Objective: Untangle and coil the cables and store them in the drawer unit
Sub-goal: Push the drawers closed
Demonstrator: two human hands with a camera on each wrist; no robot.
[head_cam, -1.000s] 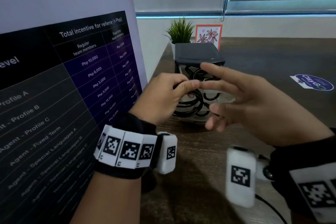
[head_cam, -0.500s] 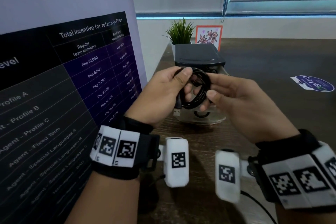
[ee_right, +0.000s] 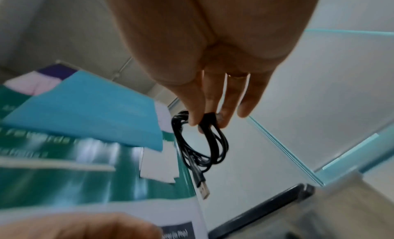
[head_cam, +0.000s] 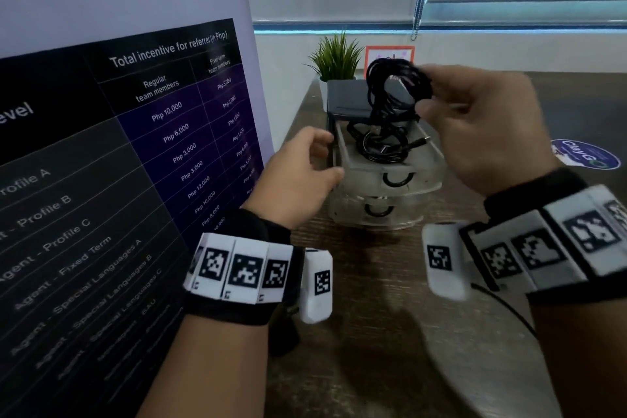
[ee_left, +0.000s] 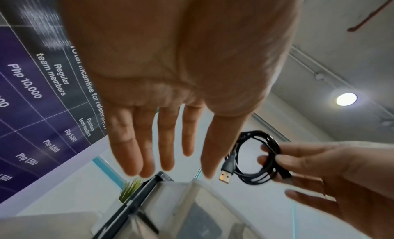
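Wrist views alone show coiled cable's USB plug.

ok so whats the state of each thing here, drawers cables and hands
top drawer: pulled open, black cables lying inside
lower drawer: closed
coiled cable: coiled, held above the open drawer, USB plug hanging free
right hand: pinches the coil
left hand: holds nothing, beside the drawer unit

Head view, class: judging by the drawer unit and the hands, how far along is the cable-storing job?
Done: black cables already lie in the pulled-out top drawer of the drawer unit. In hand: the right hand pinches a coiled black cable above that drawer; the left hand hovers open beside it. Left: lowering the coil in and closing the drawer.
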